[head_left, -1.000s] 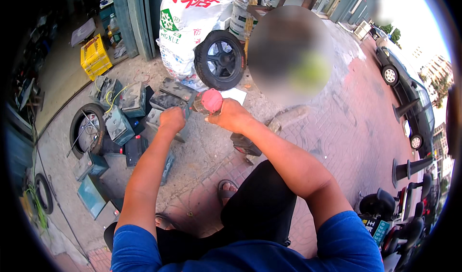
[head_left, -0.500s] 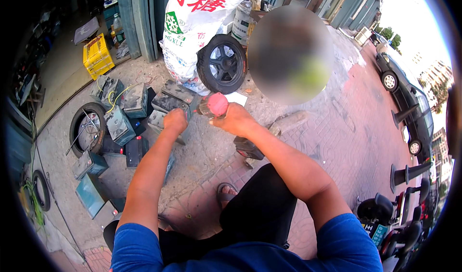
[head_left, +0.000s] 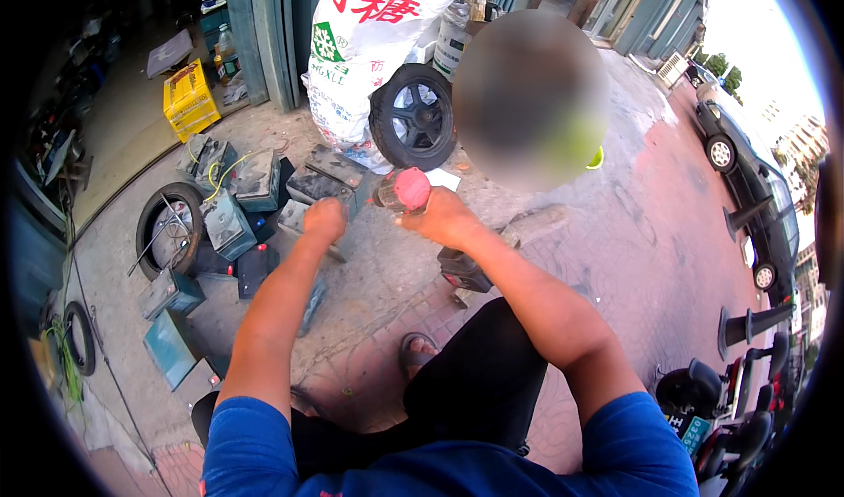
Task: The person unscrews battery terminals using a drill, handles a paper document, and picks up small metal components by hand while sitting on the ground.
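My right hand (head_left: 447, 218) is wrapped round a cordless drill (head_left: 407, 189) with a pinkish-red rear end and a dark grey body. Its black battery pack (head_left: 464, 270) shows below my wrist. The drill points left toward my left hand (head_left: 326, 221), which is closed at the top of a grey block-shaped battery (head_left: 293, 218). My fingers and forearm cover much of that battery, and the drill's tip is hard to make out. Just beyond stands another dusty battery (head_left: 327, 173). Several more teal-grey batteries (head_left: 228, 224) lie on the ground to the left, some with yellow wires.
A loose tyre (head_left: 169, 230) lies among the batteries at left. Ahead, a wheel with its tyre (head_left: 413, 117) leans against a big white sack (head_left: 374, 53). A blurred person (head_left: 532, 101) is beyond the drill. Parked at right are a black car (head_left: 760, 189) and scooters (head_left: 703, 391).
The whole view has swung slightly, so the surroundings sit a little further right. Both hands keep nearly the same position, and the drill stays in my right hand.
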`<state>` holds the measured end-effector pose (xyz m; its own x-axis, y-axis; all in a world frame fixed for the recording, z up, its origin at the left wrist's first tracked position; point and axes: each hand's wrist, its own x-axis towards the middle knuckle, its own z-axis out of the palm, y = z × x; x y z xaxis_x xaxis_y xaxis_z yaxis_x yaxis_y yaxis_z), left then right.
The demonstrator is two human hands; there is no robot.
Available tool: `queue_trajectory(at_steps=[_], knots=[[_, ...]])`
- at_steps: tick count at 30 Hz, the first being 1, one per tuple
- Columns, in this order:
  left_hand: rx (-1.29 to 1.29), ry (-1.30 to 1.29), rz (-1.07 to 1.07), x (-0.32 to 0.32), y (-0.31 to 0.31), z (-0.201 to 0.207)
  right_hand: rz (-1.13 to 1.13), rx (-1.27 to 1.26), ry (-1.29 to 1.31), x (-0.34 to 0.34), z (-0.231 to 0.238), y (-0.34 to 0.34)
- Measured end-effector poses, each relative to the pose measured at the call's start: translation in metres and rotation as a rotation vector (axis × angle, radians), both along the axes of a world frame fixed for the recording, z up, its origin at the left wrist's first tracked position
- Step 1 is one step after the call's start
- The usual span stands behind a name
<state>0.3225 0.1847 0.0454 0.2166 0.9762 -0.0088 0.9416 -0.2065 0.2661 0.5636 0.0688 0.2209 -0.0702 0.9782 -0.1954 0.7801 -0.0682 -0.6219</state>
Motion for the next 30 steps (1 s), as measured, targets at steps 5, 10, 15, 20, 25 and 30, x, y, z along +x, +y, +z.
queue_trajectory(at_steps=[5, 10, 15, 20, 25, 30], knots=[[-0.023, -0.055, -0.174, -0.041, 0.013, -0.008, 0.049, 0.045, 0.035, 0.004, -0.010, 0.005], [-0.026, -0.120, -0.191, -0.047, 0.008, -0.012, 0.059, 0.007, 0.026, 0.001, -0.015, 0.011], [-0.012, -0.125, -0.203, -0.041, 0.005, -0.009, 0.060, -0.033, 0.046, -0.003, -0.009, 0.009], [0.076, -0.052, -0.231, -0.045, 0.006, -0.011, 0.085, -0.013, 0.033, -0.008, -0.013, 0.010], [0.045, 0.052, -0.279, -0.028, 0.008, 0.007, 0.064, -0.010, 0.011, -0.002, -0.013, 0.010], [-0.016, 0.133, -0.301, -0.018, 0.014, 0.009, 0.156, 0.144, -0.019, 0.008, -0.030, 0.017]])
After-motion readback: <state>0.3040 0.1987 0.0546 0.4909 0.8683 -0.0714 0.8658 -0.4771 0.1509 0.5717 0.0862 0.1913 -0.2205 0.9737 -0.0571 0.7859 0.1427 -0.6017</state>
